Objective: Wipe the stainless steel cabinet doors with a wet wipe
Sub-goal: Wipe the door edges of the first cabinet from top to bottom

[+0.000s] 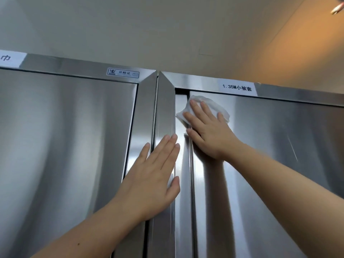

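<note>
Head view, looking up at two stainless steel cabinets standing side by side under a pale ceiling (167, 25).

The right hand (210, 131) sits right of centre in the frame. Its fingers are straight and spread apart, and it presses a white wet wipe (214, 107) flat against the top left corner of the right cabinet door (279, 164). The crumpled wipe shows above and between the fingertips, just below the door's upper edge. The thumb points left, towards the narrow edge of the door.

The left hand (154, 175) is lower and just left of centre. It lies flat and holds nothing, with its fingers straight and close together. The palm rests on the vertical steel frame (163, 108) where the two cabinets meet, and the thumb reaches right. Both forearms rise from the bottom of the frame.

The left cabinet door (55, 146) fills the left side of the frame and shows soft, blurred reflections.

A white label printed "1.35M小被套" (237, 87) is stuck to the top rail above the right door. A small sticker reading "合格证" (123, 73) sits on the top rail above the left door. Another white label (9, 58) is cut off at the upper left edge. The wall in the upper right has a warm orange glow.
</note>
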{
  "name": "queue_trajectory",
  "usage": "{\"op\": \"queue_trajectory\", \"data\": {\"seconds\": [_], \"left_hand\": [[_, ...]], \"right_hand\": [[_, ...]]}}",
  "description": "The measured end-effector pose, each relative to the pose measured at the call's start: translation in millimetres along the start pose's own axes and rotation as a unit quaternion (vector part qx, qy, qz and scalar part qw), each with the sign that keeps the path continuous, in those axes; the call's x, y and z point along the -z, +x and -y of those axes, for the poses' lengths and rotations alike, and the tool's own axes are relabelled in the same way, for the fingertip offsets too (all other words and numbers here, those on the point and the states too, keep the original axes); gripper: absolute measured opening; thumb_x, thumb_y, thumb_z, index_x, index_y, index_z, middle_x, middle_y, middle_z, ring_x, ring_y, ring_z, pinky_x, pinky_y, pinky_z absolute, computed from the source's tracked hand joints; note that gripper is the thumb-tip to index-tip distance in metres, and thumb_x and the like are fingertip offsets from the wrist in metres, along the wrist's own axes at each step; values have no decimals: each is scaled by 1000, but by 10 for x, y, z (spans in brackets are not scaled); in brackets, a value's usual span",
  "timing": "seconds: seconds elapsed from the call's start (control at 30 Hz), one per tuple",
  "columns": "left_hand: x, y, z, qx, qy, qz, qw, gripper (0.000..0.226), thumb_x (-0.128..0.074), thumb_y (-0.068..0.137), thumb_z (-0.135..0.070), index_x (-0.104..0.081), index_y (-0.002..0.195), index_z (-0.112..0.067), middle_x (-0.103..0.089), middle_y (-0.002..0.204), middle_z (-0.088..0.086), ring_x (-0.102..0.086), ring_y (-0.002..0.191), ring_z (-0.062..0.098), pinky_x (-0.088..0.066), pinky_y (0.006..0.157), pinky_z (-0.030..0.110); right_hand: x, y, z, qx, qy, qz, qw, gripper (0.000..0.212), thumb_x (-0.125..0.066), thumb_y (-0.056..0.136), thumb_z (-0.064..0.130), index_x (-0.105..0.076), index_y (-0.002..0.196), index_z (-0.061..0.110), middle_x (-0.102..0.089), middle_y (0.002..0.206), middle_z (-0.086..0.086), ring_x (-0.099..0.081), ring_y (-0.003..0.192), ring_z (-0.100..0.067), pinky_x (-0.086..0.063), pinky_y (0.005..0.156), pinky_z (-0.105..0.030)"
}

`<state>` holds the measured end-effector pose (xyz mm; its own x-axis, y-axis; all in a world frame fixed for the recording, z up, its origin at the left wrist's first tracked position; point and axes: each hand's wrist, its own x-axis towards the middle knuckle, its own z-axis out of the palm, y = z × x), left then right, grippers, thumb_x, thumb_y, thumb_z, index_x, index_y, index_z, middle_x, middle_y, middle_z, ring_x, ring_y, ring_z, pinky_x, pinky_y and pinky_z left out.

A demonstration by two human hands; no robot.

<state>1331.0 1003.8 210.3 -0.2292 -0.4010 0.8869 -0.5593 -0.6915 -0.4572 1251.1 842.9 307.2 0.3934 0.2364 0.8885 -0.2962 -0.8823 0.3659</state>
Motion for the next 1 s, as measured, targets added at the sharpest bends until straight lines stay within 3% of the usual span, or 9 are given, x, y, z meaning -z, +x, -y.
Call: {"op": "queue_trajectory", "data": {"seconds": [0.27,0.53,0.77,1.0], "left_hand": [[2,-3,3,8,5,9,1000,63,-33,82,-35,-49,134,-4,-39,144,11,-36,133,25,-35,100,54],[-14,-9,0,11,9,9,1000,65,-34,80,-37,-48,134,-4,-38,145,10,-36,133,25,-35,100,56],[-15,-11,7,10,9,5,1000,64,-34,81,-37,-49,134,-5,-38,145,9,-36,133,24,-35,100,55],[-23,-35,2,17,3,2,1000,63,-34,81,-36,-49,134,-7,-38,145,7,-36,134,23,-34,101,55]], "right_hand": [[-51,-225,-2,52,-44,4,998,50,-22,99,42,-25,144,21,7,157,-1,6,144,-21,-11,109,-49],[32,229,-18,-33,-14,-11,999,55,-30,97,41,-14,147,23,12,157,1,7,143,-21,-11,109,-53],[-94,52,159,-54,-42,-50,996,49,-32,96,35,-23,142,19,7,157,-5,4,142,-25,-16,107,-55],[-68,143,146,-82,-23,-37,996,59,-31,96,46,-11,147,23,14,157,-2,8,143,-24,-10,109,-56]]}}
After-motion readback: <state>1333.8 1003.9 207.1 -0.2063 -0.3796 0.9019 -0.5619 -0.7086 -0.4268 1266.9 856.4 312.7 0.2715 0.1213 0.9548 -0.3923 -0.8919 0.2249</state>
